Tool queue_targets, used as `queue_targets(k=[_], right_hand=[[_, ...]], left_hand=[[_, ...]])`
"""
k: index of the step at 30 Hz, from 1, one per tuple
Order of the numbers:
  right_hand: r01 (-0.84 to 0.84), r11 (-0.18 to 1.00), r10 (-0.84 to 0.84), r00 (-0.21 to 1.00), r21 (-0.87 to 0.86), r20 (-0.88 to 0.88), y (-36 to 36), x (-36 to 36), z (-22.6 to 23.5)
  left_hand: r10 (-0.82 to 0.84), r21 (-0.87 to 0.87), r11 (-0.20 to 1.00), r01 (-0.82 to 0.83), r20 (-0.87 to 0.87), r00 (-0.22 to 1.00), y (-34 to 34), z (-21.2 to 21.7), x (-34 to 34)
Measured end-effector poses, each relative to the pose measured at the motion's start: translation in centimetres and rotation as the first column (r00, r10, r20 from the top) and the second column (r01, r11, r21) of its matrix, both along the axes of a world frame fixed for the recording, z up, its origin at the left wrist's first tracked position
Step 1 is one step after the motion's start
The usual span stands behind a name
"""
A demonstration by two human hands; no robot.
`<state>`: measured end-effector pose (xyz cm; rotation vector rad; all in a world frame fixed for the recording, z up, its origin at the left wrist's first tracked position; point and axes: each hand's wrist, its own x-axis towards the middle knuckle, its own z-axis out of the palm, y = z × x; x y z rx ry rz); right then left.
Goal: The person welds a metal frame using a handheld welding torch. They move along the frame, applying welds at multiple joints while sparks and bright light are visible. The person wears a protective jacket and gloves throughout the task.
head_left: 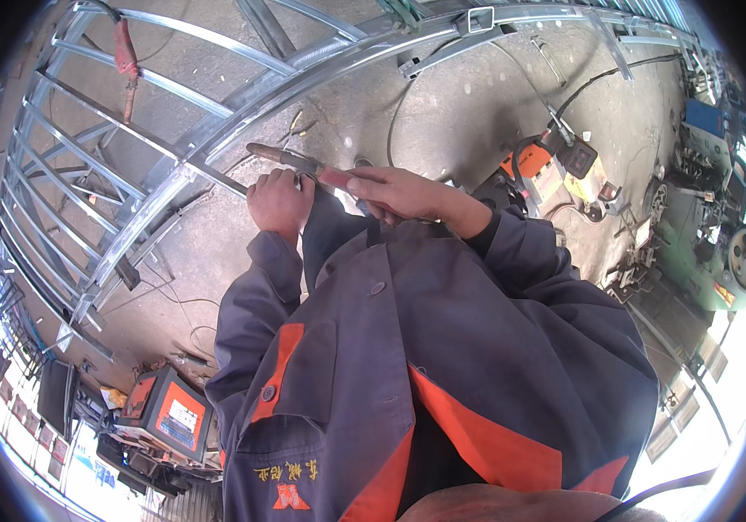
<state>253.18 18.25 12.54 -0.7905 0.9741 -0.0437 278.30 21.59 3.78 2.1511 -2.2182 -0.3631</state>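
My right hand (412, 193) is closed round the red grip of a hand tool (335, 177). This tool has a grey metal body and a long brownish tip pointing left; its exact kind I cannot make out. Just left of it, my left hand (282, 202) is closed in a fist at the end of a thin metal bar (221, 179). The bar runs up and left across a large metal frame (151, 178) made of curved rails and several crossbars. Over the frame's upper left hangs a red-handled clamp (126, 54) with a cable.
An orange and black machine (534, 163) stands on the floor at the right. Farther right is a green machine (708, 252) with a wheel. An orange and grey box-shaped machine (177, 413) sits at lower left. Cables (395, 113) and a square tube (477, 21) lie ahead.
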Motion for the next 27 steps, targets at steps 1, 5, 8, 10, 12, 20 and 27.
queue_targets(k=[1, 5, 8, 10, 12, 20, 27], right_hand=[[-0.006, 1.000, 0.006, 1.000, 0.004, 0.006, 0.0, -0.1, -0.1], [-0.031, 0.999, 0.031, 0.999, 0.004, 0.028, -0.2, -0.1, -0.9], [-0.046, 0.999, 0.047, 0.998, -0.002, 0.035, -0.2, 0.0, -1.5], [-0.051, 0.999, 0.052, 0.998, -0.009, 0.033, -0.2, 0.0, -1.6], [-0.050, 0.999, 0.051, 0.998, -0.012, 0.031, -0.2, 0.0, -1.6], [-0.064, 0.998, 0.064, 0.996, -0.013, 0.053, -0.7, 0.1, -1.4], [-0.068, 0.998, 0.069, 0.997, -0.016, 0.041, -0.8, 0.2, -1.2]], left_hand=[[0.000, -0.013, 1.000, 0.000, -0.001, 1.000, 0.0, 0.0, 0.0], [0.006, -0.015, 1.000, -0.006, -0.010, 1.000, 0.0, -0.2, 0.0], [0.001, -0.018, 1.000, -0.002, -0.017, 1.000, 0.1, -0.4, 0.2], [0.003, 0.003, 1.000, -0.003, -0.011, 1.000, 0.0, -0.5, 0.3], [0.012, 0.069, 0.998, -0.012, 0.008, 1.000, -0.1, -0.5, 0.4], [0.014, 0.025, 1.000, -0.014, -0.002, 1.000, -0.1, -0.1, 0.0], [0.023, 0.031, 0.999, -0.022, -0.029, 0.999, -0.2, 0.1, 0.0]])
